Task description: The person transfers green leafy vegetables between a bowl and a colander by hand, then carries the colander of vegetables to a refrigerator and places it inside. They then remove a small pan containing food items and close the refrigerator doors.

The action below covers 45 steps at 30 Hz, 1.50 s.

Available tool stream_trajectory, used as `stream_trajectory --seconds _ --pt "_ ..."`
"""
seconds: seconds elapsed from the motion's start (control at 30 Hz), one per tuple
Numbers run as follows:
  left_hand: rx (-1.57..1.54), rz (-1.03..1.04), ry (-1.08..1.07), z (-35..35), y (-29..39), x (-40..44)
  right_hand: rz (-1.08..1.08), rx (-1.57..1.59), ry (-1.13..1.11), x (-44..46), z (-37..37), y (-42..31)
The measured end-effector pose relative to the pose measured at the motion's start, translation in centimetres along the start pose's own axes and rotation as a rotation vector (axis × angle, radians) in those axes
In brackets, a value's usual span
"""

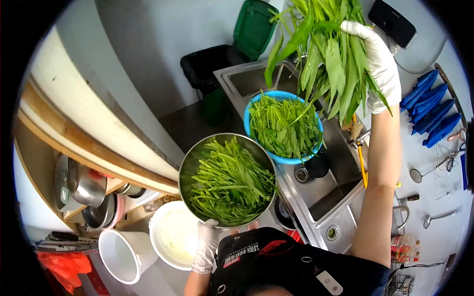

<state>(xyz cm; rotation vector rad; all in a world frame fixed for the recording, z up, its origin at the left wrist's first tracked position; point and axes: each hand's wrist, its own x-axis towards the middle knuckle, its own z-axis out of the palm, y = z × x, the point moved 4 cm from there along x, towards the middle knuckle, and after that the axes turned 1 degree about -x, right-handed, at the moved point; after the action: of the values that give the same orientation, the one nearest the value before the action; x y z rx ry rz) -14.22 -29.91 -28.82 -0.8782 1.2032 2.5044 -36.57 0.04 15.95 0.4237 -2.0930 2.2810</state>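
My right hand, in a white glove, is raised at the upper right and closed around a large bunch of leafy greens that look like water spinach. Leaves hang down from it over the sink. At the lower left my gloved left hand grips the near rim of a metal bowl, held in front of my apron; most of its fingers are hidden. Cut green stems and leaves fill the bowl. Beyond it, a blue basket heaped with more greens rests at the sink.
The steel sink runs along the right, with a faucet and a yellow hose. A green-lidded bin stands behind. White buckets and a shelf of pots are at lower left. Blue cloths and ladles hang on the wall.
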Motion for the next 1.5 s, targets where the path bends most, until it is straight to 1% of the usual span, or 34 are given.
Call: stream_trajectory --seconds 0.07,0.1,0.13,0.17,0.2,0.23,0.3,0.33,0.4,0.43,0.47,0.53,0.57,0.6,0.63,0.67,0.73,0.83,0.93,0.97,1.0,1.07,1.1,1.23,1.27,1.33,1.37,1.4,1.47,1.5 --pt "-0.038 -0.012 0.039 0.3 0.1 -0.1 0.017 0.084 0.158 0.2 1.4 0.5" --pt "-0.053 -0.022 0.025 1.8 1.4 -1.3 0.006 0.096 0.149 0.0 3.1 0.8" --pt "-0.054 -0.031 0.002 0.8 0.7 -0.8 0.023 0.206 0.048 -0.7 5.9 1.3" --pt "-0.044 -0.015 0.026 1.1 1.0 -1.1 -0.078 -0.091 0.091 -0.2 4.9 1.9" --pt "-0.032 0.001 0.051 1.6 1.5 -1.6 -0.1 -0.23 0.097 -0.1 4.7 3.2" --pt "-0.038 -0.037 0.042 2.2 2.0 -2.2 -0.117 -0.376 0.071 -0.6 5.3 5.1" --pt "-0.067 -0.016 0.037 1.3 1.0 -1.6 -0.071 -0.507 0.021 -1.6 6.4 8.7" --pt "-0.067 -0.019 0.025 1.4 1.1 -1.7 0.13 -0.423 0.097 -2.1 7.6 10.8" --pt "-0.067 -0.053 0.02 1.7 1.5 -2.0 0.196 -0.356 -0.049 -3.8 9.9 14.5" --pt "-0.066 -0.069 0.018 1.8 1.6 -2.2 0.249 -0.428 -0.106 -4.4 10.3 17.1" --pt "-0.082 -0.051 0.029 1.5 1.3 -2.2 0.302 -0.501 -0.162 -5.1 10.4 20.0" --pt "-0.107 -0.014 0.047 1.2 0.7 -1.7 0.328 -0.447 -0.319 -6.6 10.9 25.2" --pt "-0.101 0.019 0.069 1.4 0.8 -1.8 0.261 -0.56 -0.357 -6.9 9.7 31.4" --pt "-0.083 0.025 0.093 1.6 0.9 -2.0 0.191 -0.675 -0.393 -7.2 8.9 35.8" --pt "-0.064 0.029 0.116 1.8 1.0 -2.2 0.157 -1.09 -0.423 -7.8 10.9 32.1" --pt "-0.045 0.033 0.138 1.8 1.1 -2.3 0.098 -1.225 -0.486 -8.0 11.6 32.0" --pt "-0.036 0.036 0.11 1.6 0.8 -1.9 0.062 -1.311 -0.531 -8.0 12.3 31.4" --pt "-0.036 0.034 0.084 1.4 0.4 -1.5 -0.123 -1.26 -0.494 -8.0 13.0 28.4" --pt "-0.08 0.052 0.073 0.7 -0.7 -0.5 -0.296 -1.239 -0.528 -8.3 13.7 26.6" --pt "-0.085 0.039 0.066 0.9 -0.6 -0.5 -0.349 -1.252 -0.552 -8.7 14.0 27.2" --pt "-0.088 0.026 0.06 1.1 -0.4 -0.6 -0.386 -1.333 -0.597 -9.2 14.3 28.5" --pt "-0.09 0.051 0.077 1.3 -0.4 -0.6 -0.385 -1.416 -0.738 -10.3 14.5 31.3" --pt "-0.07 0.062 0.084 1.2 -0.4 -0.4 -0.352 -1.409 -0.776 -10.4 14.4 32.2" --pt "-0.059 0.049 0.102 2.2 0.6 -0.9 -0.314 -1.363 -0.755 -10.2 13.9 32.6" --pt "-0.064 0.041 0.097 2.3 0.6 -0.9 -0.278 -1.364 -0.766 -9.8 13.9 31.5" --pt "-0.052 0.042 0.099 2.7 0.9 -0.9 -0.311 -1.35 -0.72 -9.3 14.1 28.9" --pt "-0.058 0.057 0.087 3.0 0.8 -0.8 -0.318 -1.332 -0.686 -9.4 14.2 28.0" --pt "-0.063 0.073 0.074 3.1 0.9 -0.7 -0.38 -1.305 -0.603 -9.8 14.8 26.1" --pt "-0.035 0.053 0.095 3.4 1.2 -0.6 -0.357 -1.096 -0.537 -11.1 15.6 24.6" --pt "-0.021 0.04 0.104 3.5 1.3 -0.5 -0.364 -0.894 -0.495 -12.2 16.4 23.8"
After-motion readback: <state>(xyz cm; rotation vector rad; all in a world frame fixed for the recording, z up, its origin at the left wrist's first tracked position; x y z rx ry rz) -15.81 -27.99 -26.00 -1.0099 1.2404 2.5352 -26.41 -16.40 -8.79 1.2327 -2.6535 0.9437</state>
